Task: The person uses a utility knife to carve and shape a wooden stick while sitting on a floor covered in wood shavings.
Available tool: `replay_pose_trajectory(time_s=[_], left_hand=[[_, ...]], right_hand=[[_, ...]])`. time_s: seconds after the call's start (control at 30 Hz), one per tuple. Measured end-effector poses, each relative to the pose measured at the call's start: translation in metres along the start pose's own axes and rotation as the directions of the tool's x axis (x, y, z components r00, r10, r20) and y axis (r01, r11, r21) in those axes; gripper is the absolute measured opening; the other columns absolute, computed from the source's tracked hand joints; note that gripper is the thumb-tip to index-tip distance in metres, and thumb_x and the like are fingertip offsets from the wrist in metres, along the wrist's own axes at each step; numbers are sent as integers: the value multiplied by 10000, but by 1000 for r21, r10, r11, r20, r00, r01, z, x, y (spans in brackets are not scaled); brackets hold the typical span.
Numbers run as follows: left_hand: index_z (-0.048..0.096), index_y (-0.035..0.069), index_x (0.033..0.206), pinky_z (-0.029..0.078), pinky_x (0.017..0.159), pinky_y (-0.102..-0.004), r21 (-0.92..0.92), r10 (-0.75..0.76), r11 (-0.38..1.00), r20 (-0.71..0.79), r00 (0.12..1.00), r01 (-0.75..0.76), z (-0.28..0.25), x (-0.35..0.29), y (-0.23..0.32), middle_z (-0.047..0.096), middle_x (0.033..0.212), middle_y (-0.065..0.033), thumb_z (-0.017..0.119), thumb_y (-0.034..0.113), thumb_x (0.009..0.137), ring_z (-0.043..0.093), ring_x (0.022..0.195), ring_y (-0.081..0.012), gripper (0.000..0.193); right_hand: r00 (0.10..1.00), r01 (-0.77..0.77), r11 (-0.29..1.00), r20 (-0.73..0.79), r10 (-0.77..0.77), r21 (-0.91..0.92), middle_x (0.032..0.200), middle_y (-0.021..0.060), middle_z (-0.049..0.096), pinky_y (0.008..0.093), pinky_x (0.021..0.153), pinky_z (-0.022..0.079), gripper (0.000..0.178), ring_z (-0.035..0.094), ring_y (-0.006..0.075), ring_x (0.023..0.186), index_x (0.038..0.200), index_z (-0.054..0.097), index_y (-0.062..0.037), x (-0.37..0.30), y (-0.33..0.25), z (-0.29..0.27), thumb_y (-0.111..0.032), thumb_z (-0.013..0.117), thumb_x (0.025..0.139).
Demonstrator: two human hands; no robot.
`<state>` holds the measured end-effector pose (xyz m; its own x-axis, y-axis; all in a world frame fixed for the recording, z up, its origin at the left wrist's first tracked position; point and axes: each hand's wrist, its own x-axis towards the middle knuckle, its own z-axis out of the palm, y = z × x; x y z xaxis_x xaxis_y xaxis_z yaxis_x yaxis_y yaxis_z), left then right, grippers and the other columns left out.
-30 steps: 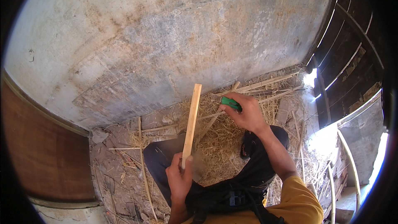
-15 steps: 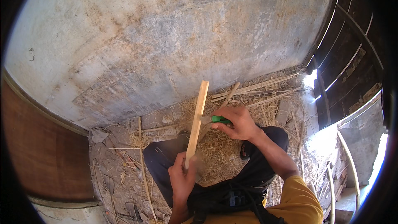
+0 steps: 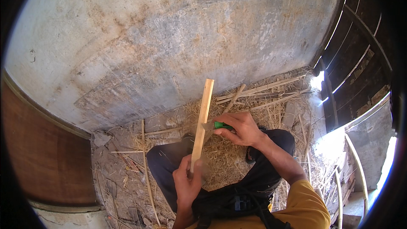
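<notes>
My left hand (image 3: 186, 182) grips the lower end of a pale bamboo strip (image 3: 203, 116), which stands up nearly straight in front of me, its top leaning slightly right. In my right hand (image 3: 243, 129) is a knife with a green handle (image 3: 222, 125). Its short blade (image 3: 207, 126) meets the right edge of the strip about halfway along; the tip is hard to make out against the wood. Fingers and thumb of the right hand are closed round the handle, covering part of it.
Straw-like shavings (image 3: 224, 154) cover the ground between my legs. Several bamboo lengths (image 3: 263, 89) lie along the foot of a stained wall (image 3: 190, 38). A brown wooden panel (image 3: 46, 152) stands at the left, dark slats (image 3: 360, 51) at the right. Bent poles (image 3: 358, 161) lean at the lower right.
The bamboo strip has risen slightly, its top further up. My right hand and the knife have shifted a little left and down along the strip.
</notes>
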<state>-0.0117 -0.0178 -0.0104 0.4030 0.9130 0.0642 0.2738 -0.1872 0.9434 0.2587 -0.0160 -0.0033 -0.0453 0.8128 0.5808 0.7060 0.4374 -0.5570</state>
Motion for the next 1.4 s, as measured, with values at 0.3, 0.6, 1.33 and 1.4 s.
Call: replay_pose_trajectory(time_s=[0.3,0.6,1.33,1.4], left_hand=[[662,-21,1263,353,502,-211,-142,-27,990,-17,999,25,4,1,7,637,702,-21,544,170,1127,485,558,-17,263],[648,21,1282,290,503,-206,-279,-57,957,72,996,75,2,3,10,490,684,43,506,294,1150,398,567,-15,335],[629,7,1404,506,746,-256,-334,-39,937,200,979,106,8,8,23,670,918,-14,700,45,1007,608,877,-66,405],[630,8,1401,517,769,-267,-293,-29,950,259,965,107,6,8,20,682,935,-22,707,57,1010,621,886,-78,401]], right_hand=[[998,52,998,29,-53,19,888,117,750,402,643,577,348,739,301,713,1169,746,-50,2,-4,-1,-276,834,920],[986,139,983,73,-148,122,932,103,763,410,668,596,353,756,312,787,1137,746,-75,-5,-8,17,-302,858,891],[933,-356,748,172,316,559,715,-47,522,274,582,378,250,457,39,658,1172,747,-15,-8,-16,26,-183,797,994],[897,-428,689,184,401,584,718,-59,553,274,585,380,198,462,44,640,1112,762,-13,-8,-15,28,-170,793,996]])
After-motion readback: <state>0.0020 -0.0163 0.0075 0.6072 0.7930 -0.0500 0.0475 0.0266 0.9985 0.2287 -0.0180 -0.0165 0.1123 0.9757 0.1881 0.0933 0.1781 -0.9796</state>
